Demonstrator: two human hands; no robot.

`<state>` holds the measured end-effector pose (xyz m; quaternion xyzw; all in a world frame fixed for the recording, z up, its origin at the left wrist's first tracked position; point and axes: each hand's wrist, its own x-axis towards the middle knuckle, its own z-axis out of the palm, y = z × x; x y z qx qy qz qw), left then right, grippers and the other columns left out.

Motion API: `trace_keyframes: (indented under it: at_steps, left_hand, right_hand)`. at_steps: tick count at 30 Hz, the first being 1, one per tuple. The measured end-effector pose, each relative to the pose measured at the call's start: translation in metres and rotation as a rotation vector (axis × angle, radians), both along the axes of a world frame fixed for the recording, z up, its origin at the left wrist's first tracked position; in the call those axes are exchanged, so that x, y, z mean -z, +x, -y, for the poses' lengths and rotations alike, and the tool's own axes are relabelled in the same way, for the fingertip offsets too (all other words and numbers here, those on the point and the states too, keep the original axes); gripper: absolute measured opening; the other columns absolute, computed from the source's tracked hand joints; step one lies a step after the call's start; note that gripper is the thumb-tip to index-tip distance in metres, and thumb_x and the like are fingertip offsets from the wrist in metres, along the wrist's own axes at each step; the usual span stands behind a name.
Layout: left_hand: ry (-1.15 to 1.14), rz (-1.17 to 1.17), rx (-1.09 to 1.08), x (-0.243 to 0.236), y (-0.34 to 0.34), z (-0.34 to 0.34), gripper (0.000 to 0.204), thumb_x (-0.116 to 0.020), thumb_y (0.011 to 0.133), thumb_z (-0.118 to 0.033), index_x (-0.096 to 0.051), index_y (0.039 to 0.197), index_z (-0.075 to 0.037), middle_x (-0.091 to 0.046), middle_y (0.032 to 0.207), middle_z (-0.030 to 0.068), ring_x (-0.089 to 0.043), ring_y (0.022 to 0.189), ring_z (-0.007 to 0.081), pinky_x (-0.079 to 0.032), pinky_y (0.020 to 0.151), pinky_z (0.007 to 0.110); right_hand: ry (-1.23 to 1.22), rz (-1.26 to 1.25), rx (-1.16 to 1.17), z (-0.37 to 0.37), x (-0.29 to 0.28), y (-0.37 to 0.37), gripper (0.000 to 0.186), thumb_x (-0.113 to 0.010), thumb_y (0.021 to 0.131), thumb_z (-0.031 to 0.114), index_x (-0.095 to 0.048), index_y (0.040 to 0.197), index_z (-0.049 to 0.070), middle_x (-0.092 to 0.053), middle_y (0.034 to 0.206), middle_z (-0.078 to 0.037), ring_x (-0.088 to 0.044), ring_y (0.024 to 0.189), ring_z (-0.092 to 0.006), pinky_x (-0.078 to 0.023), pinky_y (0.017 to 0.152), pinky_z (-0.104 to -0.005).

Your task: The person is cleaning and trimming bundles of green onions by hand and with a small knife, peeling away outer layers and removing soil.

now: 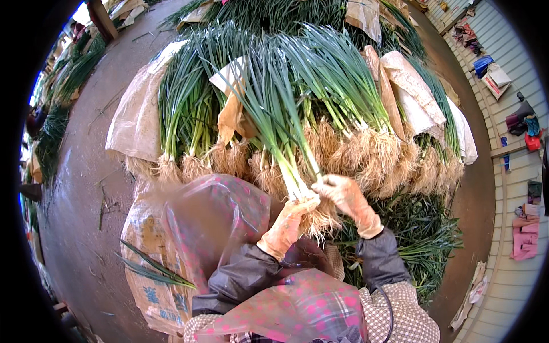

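Observation:
In the head view my left hand (pixel 289 223), in a stained rubber glove, grips a small bunch of long green allium plants (pixel 286 166) just above its shaggy pale roots (pixel 320 223). My right hand (pixel 349 200), gloved alike, has its fingers closed on one pale stalk (pixel 310 166) at the right of the bunch. The leaves point away from me over a row of more plants (pixel 189 114), laid roots toward me among paper and woven wrappings (pixel 417 97). Pink-spotted clear plastic (pixel 217 200) lies over my lap and to the left of my left hand.
Loose green leaves (pixel 417 240) are heaped at the lower right, and a worn printed sack (pixel 148 240) lies at the lower left. More piles (pixel 74 68) line the grey floor (pixel 86 217) on the left. A pale corrugated wall (pixel 514 303) with bags and cloths (pixel 523 237) runs along the right.

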<state>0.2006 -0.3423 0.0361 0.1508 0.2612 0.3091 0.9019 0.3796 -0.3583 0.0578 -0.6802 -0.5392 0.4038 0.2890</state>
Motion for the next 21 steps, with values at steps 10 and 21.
trace_keyframes:
  at_steps: [10, 21]
  left_hand:
    - [-0.078, 0.120, -0.015, -0.002, -0.007, 0.016, 0.022, -0.061, 0.088, -0.005, -0.058, 0.109, 0.000, -0.067, 0.106, 0.0133, -0.065, 0.090, 0.0195, -0.054, 0.082, 0.032]
    - [-0.247, 0.338, -0.208, 0.031, -0.025, 0.014, 0.034, -0.058, 0.092, -0.006, -0.053, 0.125, -0.001, -0.063, 0.090, 0.0087, -0.062, 0.079, 0.0172, -0.053, 0.073, 0.031]
  right_hand:
    - [0.117, -0.636, 0.210, -0.066, 0.046, -0.020, 0.026, -0.057, 0.098, 0.023, -0.067, 0.110, 0.002, -0.067, 0.098, 0.000, -0.059, 0.077, -0.0080, -0.046, 0.065, -0.0226]
    - [0.258, -0.795, 0.640, 0.087, 0.006, -0.028, 0.025, -0.051, 0.103, 0.024, -0.060, 0.090, 0.005, -0.053, 0.065, 0.002, -0.045, 0.051, -0.0024, -0.041, 0.046, -0.0182]
